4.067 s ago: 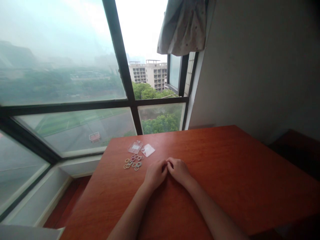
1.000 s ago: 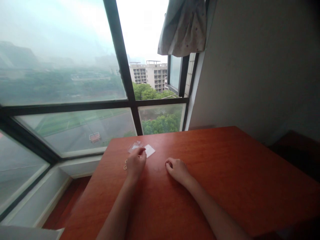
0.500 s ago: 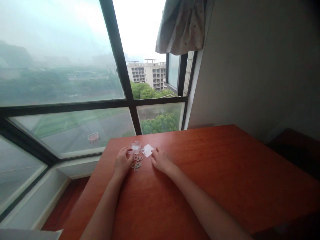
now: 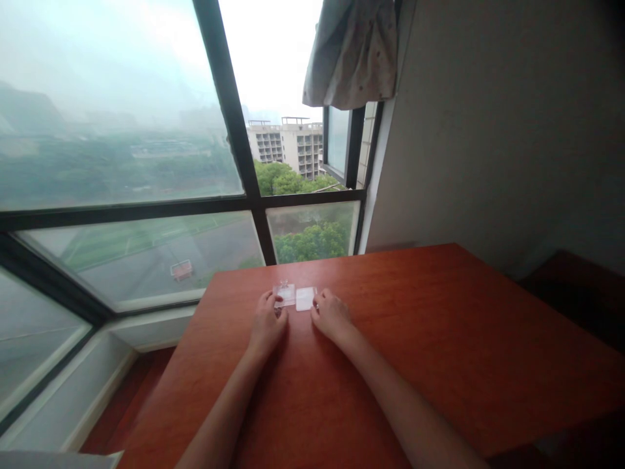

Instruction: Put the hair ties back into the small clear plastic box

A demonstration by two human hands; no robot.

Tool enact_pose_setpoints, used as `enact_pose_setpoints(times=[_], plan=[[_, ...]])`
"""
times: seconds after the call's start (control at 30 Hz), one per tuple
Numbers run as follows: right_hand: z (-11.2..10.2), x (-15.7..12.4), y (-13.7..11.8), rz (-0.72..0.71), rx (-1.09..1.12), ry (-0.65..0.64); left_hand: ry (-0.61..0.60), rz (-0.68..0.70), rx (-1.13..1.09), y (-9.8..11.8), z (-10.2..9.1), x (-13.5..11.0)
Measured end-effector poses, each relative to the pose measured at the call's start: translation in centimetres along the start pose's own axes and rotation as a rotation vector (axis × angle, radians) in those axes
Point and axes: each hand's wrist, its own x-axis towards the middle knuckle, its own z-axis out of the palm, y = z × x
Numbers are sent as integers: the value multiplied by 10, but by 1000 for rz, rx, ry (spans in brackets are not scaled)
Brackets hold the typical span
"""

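My left hand [image 4: 267,326] lies at the left edge of a small clear plastic case [image 4: 286,294], its fingers curled over that edge. Between its thumb and fingers a little of some small metal rings [image 4: 278,311] shows; the hand hides any others. Just right of the case, and close against it, lies a flat white square piece [image 4: 306,299], its material unclear. My right hand [image 4: 332,315] pinches this piece at its right edge, fingers and thumb bent. Both forearms reach in over the table from the near side.
The reddish-brown wooden table [image 4: 430,339] extends far to the right. Beyond its far edge stand dark-framed windows [image 4: 312,197], with a short curtain [image 4: 351,58] above. A pale wall [image 4: 488,143] rises on the right; a dark object [image 4: 576,293] sits beside the table.
Both hands have shifted right, and the clear case and white square have moved right with them. The rings, seen loose on the table before, are now mostly out of sight by my left hand.
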Motion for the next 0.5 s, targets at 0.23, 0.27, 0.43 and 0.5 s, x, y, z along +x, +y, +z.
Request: enact_pose_setpoints(times=[0.23, 0.27, 0.43, 0.5], plan=[[-17, -16, 44, 127, -53, -9, -91, 27, -94, 42, 26, -23], [-19, -19, 49, 135, -58, -4, -97, 22, -108, 48, 29, -28], [-23, -31, 64, 180, -77, 48, -99, 26, -182, 76, 39, -50], [-23, -34, 68, 193, -86, 59, -108, 22, -196, 82, 39, -56]])
